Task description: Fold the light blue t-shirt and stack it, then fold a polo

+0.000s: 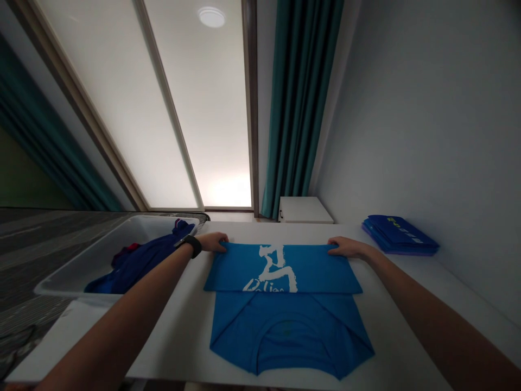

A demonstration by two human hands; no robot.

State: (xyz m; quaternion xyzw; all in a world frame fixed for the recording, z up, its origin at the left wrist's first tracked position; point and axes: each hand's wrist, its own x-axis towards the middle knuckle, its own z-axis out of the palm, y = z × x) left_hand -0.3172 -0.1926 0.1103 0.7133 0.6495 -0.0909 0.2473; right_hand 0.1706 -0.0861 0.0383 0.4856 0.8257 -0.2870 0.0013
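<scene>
In the head view, a blue T-shirt (285, 331) lay flat on a white table (401, 304), just in front of the person, with its collar toward the person and its long axis running away from them. Its far part was doubled over into a wide flap (325, 271), whose long side ran across the table from left to right. The left hand (214, 243), with a black watch (191, 245) on the wrist, was at the flap's far left corner, and the right hand (345, 248) was at its far right corner. The fingers (222, 244) of both hands lay nearly flat and close together on the far edge; whether they pinched the cloth could not be told. White lettering (274, 266) crossed the flap, cut off at its near edge, so only "Dalian" could be partly read. Left of the shirt, a white plastic tub (93, 244) held crumpled dark blue clothes (138, 266), partly hidden by the left forearm (122, 320). Folded blue garments (401, 236) lay stacked at the table's far right, beside the wall.
</scene>
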